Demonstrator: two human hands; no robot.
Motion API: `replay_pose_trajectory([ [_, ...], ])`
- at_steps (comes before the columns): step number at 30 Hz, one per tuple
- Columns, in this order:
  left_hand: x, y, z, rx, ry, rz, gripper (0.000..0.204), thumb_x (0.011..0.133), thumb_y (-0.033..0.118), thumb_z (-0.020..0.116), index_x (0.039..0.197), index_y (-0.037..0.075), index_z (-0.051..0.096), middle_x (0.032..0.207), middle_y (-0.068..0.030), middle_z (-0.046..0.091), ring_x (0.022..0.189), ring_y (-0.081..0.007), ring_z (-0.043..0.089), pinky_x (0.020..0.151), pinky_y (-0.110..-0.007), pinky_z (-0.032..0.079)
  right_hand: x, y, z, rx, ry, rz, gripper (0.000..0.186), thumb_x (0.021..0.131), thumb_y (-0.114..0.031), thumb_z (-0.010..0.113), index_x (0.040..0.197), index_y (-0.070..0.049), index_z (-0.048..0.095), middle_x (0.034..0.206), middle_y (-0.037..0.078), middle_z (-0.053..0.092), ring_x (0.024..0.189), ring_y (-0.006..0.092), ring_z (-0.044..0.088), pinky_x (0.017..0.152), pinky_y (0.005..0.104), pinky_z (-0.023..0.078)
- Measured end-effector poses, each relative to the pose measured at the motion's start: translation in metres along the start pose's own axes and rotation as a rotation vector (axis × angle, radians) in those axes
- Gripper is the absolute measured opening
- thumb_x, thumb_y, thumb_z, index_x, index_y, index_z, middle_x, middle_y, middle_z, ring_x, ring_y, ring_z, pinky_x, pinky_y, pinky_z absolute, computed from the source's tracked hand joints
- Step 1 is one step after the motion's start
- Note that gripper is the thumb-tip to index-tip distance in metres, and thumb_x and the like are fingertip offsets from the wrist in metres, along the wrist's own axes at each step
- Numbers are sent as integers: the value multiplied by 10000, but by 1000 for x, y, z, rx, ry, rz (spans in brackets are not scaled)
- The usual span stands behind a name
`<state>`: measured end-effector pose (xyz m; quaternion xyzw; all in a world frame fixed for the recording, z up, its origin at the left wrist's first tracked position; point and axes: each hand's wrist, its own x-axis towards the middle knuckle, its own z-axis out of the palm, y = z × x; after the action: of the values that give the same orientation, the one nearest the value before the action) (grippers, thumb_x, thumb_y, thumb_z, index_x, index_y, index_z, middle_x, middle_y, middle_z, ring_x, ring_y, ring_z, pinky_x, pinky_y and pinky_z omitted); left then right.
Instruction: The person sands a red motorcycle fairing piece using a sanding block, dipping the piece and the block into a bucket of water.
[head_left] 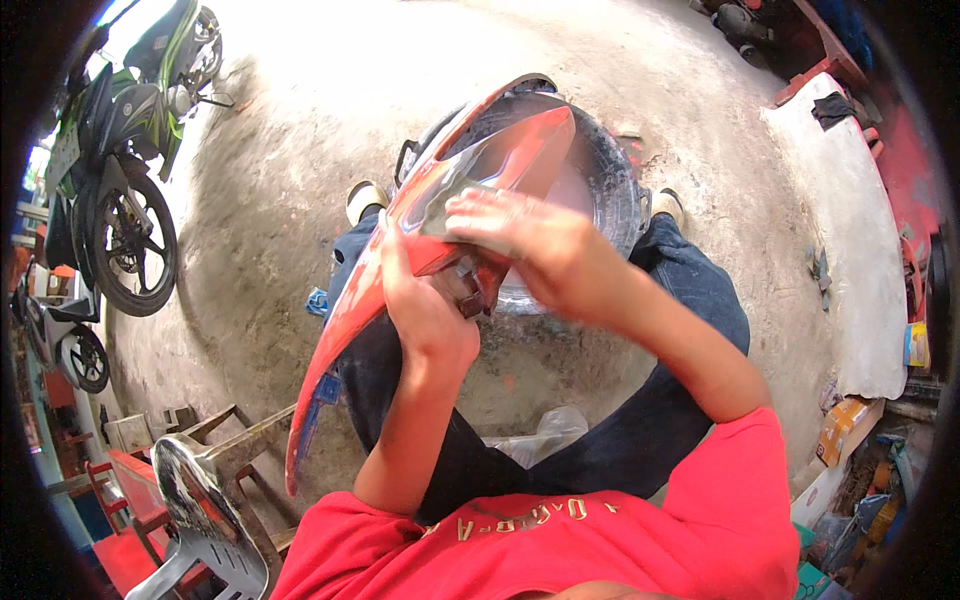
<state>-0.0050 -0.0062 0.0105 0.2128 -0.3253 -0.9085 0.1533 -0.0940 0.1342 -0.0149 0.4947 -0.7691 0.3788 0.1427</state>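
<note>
A long, curved red motorcycle fairing panel [352, 322] lies slanted across my lap, its narrow tail pointing down by my left thigh and its wide end over a round tub [610, 165]. My left hand [425, 310] grips the panel's near edge, thumb along the top, beside a dark bracket [468, 288] on its underside. Flat on the panel's upper face, the fingers of my right hand [510, 225] press a grey-green piece that looks like sandpaper [437, 212]. Slight blur shows on that hand. Cloudy whitish liquid seems to be in the tub, partly hidden by the panel.
Motorcycles [130, 230] stand at the left. A metal-backed chair [215, 520] is close by my left elbow. To the right runs a pale slab [850, 250] with a black cloth [832, 110] on it, near boxes and clutter. A clear plastic bag [560, 430] lies between my legs.
</note>
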Motion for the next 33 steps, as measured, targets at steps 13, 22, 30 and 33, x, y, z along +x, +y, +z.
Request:
replay_pose_trajectory([
  [13, -2, -15, -8, 127, -44, 74, 675, 1096, 589, 296, 1454, 46, 477, 1306, -140, 637, 1156, -239, 652, 1032, -403, 495, 11, 31, -12, -108, -102, 325, 363, 920, -103, 603, 1271, -85, 692, 1196, 161, 722, 1039, 316, 726, 846, 391, 610],
  [22, 2, -17, -12, 114, -3, 58, 691, 1099, 577, 303, 1479, 18, 449, 1403, -145, 580, 1264, -258, 591, 1107, -395, 437, 26, 18, -22, 22, -242, 680, 387, 865, -79, 648, 1251, -60, 678, 1253, 213, 686, 1182, 335, 672, 1025, 445, 535],
  [30, -2, -1, -10, 58, -48, 19, 681, 1100, 568, 311, 1457, 9, 469, 1388, -144, 595, 1243, -262, 605, 1090, -401, 446, 5, 31, -12, -66, -60, 361, 357, 921, -54, 542, 1244, -30, 690, 1245, 228, 684, 1127, 323, 694, 953, 417, 577],
  [33, 2, 0, -13, 41, 18, 66, 675, 1099, 576, 304, 1436, 23, 493, 1336, -125, 631, 1178, -250, 641, 1036, -388, 487, 7, 21, 0, -56, 4, 244, 353, 936, -86, 564, 1267, -23, 670, 1213, 261, 684, 1114, 345, 693, 945, 451, 579],
])
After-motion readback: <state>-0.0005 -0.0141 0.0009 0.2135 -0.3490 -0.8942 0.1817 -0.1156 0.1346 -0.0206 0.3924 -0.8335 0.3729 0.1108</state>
